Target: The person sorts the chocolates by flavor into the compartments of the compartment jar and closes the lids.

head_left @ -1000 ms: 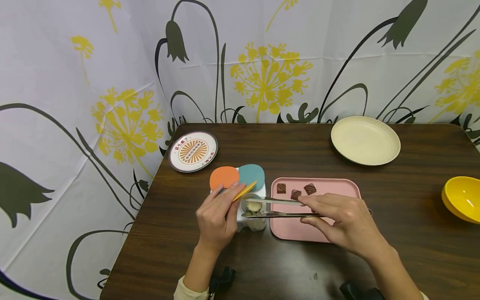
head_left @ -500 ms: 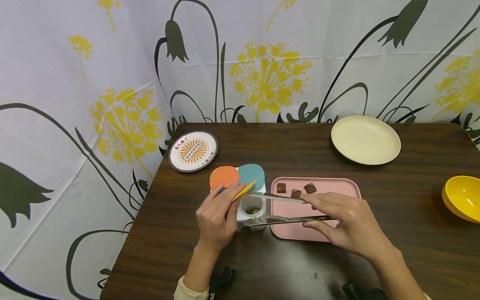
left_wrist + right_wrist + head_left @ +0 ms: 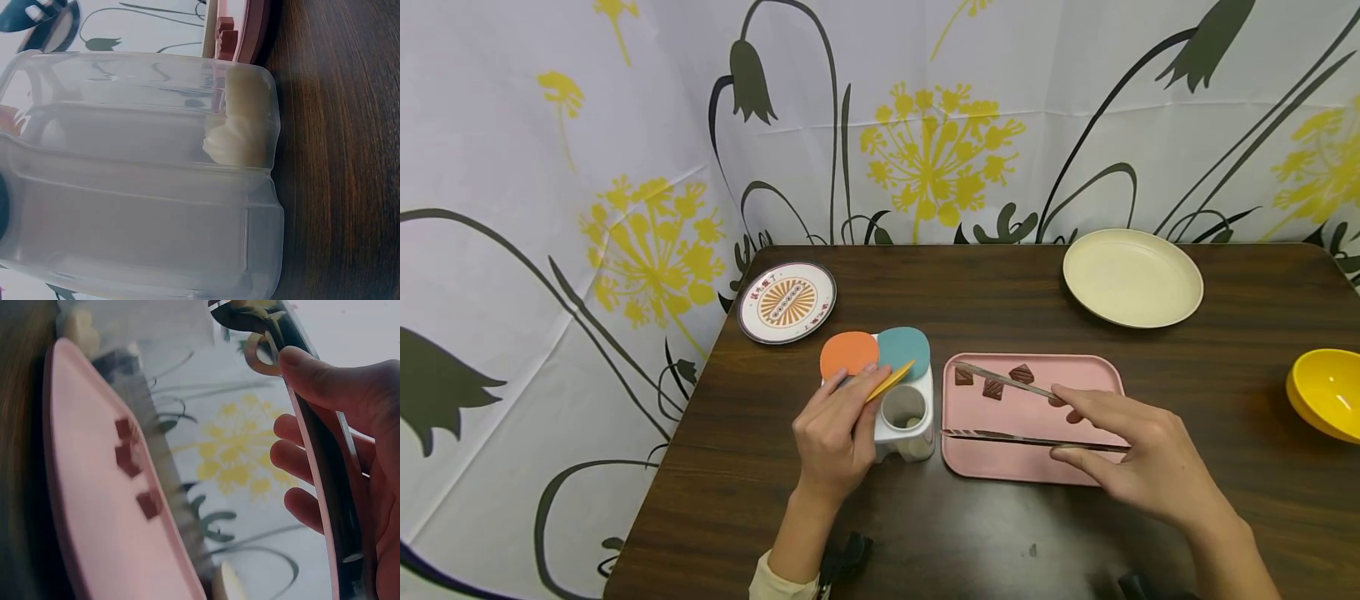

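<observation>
My left hand (image 3: pixel 835 429) holds the yellow lid (image 3: pixel 891 381) tilted up over a clear-walled container (image 3: pixel 913 450) with several compartments. The round opening near that lid is uncovered. In the left wrist view, pale whitish pieces (image 3: pixel 240 137) lie at the bottom of one compartment. My right hand (image 3: pixel 1138 458) grips metal tongs (image 3: pixel 1022 439) above the pink tray (image 3: pixel 1037 475), their arms spread with nothing between the tips. Three dark brown chocolate squares (image 3: pixel 992 389) sit toward the tray's far left; one is partly behind a tong arm.
An orange lid (image 3: pixel 848 354) and a teal lid (image 3: pixel 904 352) cover the container's far compartments. A patterned plate (image 3: pixel 786 303) stands at the back left, a cream plate (image 3: pixel 1132 279) at the back right. The yellow bowl (image 3: pixel 1326 396) is at the right edge.
The tongs let a pale piece go into the open compartment, spreading apart. My right hand then drew them rightward over the tray. My left hand stays on the yellow lid.
</observation>
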### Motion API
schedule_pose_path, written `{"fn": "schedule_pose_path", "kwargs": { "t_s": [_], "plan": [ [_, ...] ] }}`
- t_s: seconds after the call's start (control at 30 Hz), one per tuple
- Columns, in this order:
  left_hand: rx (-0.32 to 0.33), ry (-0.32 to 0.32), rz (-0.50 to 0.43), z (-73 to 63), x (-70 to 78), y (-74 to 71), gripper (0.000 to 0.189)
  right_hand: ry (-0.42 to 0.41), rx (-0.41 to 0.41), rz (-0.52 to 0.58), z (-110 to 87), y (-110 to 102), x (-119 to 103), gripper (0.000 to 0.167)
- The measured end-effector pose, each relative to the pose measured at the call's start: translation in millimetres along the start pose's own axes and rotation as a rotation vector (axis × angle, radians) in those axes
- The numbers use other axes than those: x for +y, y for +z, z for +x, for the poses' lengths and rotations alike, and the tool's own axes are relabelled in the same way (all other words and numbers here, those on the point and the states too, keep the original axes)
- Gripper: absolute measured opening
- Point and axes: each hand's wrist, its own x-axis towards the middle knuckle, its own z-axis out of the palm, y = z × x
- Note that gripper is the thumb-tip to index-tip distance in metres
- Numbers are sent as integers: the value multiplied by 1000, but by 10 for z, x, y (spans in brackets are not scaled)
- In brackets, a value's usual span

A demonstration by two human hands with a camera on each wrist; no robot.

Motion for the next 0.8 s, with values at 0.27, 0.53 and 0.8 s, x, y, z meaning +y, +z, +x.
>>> {"fn": "schedule_pose_path", "kwargs": {
  "t_s": [0.27, 0.53, 0.8],
  "plan": [
    [-12, -11, -6, -13, -2, 10, 28, 220, -47, -152, -366, -217, 193, 67],
    [-8, -5, -6, -13, -9, 16, 28, 556, 6, -304, -682, -493, 315, 70],
    [6, 6, -1, -11, -9, 13, 28, 799, 74, -417, -972, -695, 483, 71]
  ]
}}
